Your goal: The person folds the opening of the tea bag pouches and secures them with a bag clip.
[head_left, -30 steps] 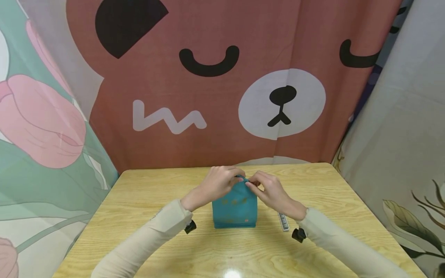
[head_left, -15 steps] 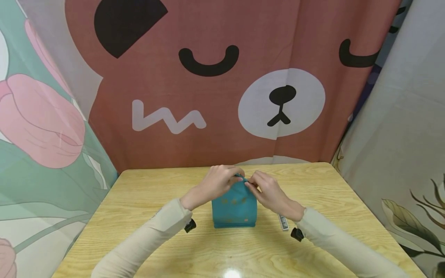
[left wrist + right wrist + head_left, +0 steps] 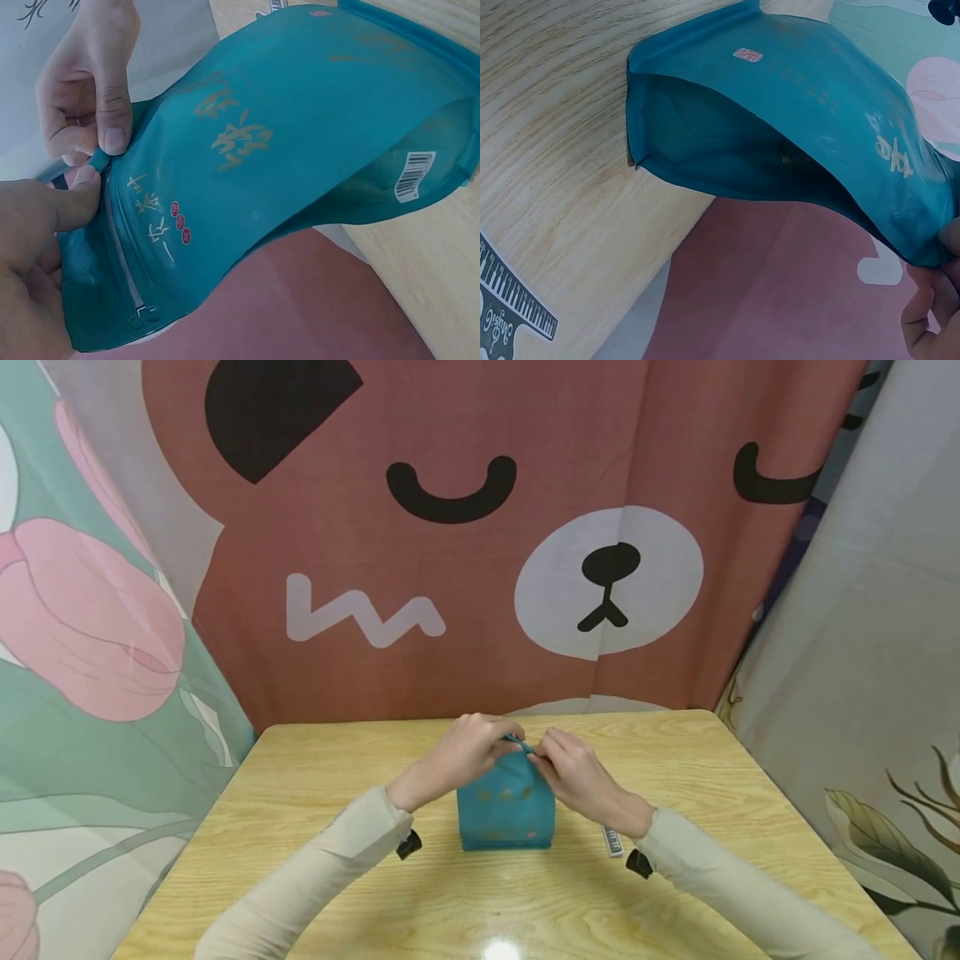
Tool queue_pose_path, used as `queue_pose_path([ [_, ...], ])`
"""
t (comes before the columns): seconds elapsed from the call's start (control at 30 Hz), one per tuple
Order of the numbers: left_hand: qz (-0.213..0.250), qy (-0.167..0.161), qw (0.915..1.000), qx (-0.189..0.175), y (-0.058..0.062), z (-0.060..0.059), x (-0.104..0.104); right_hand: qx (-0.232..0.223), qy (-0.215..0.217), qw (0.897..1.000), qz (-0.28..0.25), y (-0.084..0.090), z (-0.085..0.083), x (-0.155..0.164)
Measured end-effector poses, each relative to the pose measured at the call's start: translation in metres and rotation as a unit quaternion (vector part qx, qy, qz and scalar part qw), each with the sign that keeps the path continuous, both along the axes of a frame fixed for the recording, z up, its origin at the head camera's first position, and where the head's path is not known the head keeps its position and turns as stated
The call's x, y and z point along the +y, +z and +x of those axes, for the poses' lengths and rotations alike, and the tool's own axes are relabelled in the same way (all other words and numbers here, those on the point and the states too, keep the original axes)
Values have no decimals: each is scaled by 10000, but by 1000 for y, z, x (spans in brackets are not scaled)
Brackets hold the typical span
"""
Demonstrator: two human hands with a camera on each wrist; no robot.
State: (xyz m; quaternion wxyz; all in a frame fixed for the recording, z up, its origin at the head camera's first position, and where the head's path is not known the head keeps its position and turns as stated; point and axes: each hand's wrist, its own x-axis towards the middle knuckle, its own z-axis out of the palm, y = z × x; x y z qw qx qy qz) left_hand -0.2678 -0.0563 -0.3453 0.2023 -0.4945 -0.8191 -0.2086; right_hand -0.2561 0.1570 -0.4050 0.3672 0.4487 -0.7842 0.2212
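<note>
Head view: teal pouch (image 3: 506, 806) stands upright mid-tabletop (image 3: 315, 777). Left hand (image 3: 468, 756) and right hand (image 3: 573, 772) both pinch its top edge, apparently steadying it. Strip (image 3: 612, 841) lies right of it.

A light wooden table (image 3: 315, 793) with a clear grain and rounded far corners carries two things. A teal stand-up pouch (image 3: 506, 814) stands upright on its base near the middle, somewhat closer to the far edge than to the near one. Just beside it, toward the right edge, a narrow strip printed with black and white piano keys (image 3: 612, 841) lies flat on the wood, apart from the pouch.
</note>
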Motion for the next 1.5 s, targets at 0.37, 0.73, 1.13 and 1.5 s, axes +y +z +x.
queue_pose_path([
  [0.37,-48,80,9999,-78,1,2,-3,510,-285,9983,84,-5,0,0],
  [0.73,-210,58,9997,-53,0,1,-3,804,-470,9957,6,-7,3,-4],
  [1.13,-279,169,9993,-155,0,-1,1,1315,-512,9900,-13,-9,1,-6],
  [1.5,-200,237,9991,-277,2,1,3,1695,-590,9837,61,-10,1,-9],
])
